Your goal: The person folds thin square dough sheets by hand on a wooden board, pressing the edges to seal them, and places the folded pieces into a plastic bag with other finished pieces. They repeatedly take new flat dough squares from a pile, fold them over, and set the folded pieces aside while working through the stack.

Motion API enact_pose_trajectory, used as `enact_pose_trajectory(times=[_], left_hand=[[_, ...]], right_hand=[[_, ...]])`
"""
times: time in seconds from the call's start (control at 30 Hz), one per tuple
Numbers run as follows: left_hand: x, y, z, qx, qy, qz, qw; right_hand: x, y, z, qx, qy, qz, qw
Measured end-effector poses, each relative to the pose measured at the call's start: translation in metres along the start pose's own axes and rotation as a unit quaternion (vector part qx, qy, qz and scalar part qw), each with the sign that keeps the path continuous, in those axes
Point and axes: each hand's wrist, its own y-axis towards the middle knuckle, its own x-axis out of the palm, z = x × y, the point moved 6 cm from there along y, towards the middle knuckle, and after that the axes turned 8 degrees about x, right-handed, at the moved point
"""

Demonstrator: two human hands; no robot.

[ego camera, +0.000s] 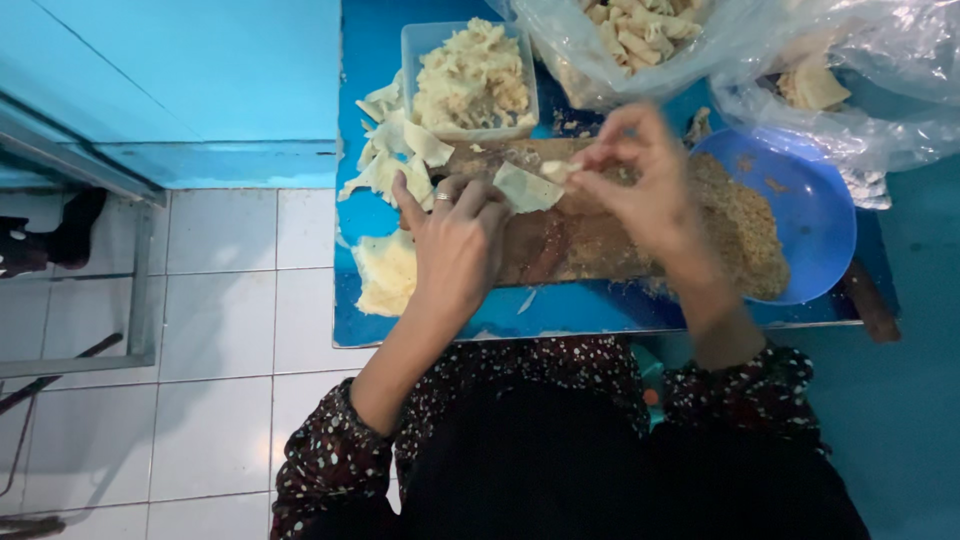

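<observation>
While a small lump of filling (556, 171) is pinched between the fingertips of the right hand (640, 185), a pale wrapper (527, 188) is held flat on the wooden board (580, 245) by the left hand (455, 245). The left fingers are spread and pressed down on the near edge of the wrapper, and a ring is seen on one of them. The lump is kept just above the far corner of the wrapper, almost touching it.

For this step to be done well, the filling should probably be set in the middle of the sheet, and only a little should be taken, so that the edges can be closed without tearing. The wrapper should be kept still by a light pressure, because it looks thin and soft.

Beside the left hand more wrappers (390, 160) are lying on the blue table (600, 315). Behind them a clear tub (470, 80) is filled with pale pieces. To the right, crumbs (745, 235) are heaped against a blue plate (810, 205). Plastic bags (640, 40) with rolled pieces are placed at the far edge.
</observation>
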Motion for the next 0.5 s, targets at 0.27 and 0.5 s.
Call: enact_pose_trajectory(times=[0.27,0.5], left_hand=[[-0.028,-0.004,-0.001,-0.031,-0.077,0.016,0.996],[-0.053,-0.035,0.03,0.003,-0.034,-0.013,0.999]], right_hand=[[0.041,-0.05,-0.026,-0.074,-0.161,-0.214,0.961],[0.056,-0.048,-0.03,-0.077,-0.182,-0.175,0.964]])
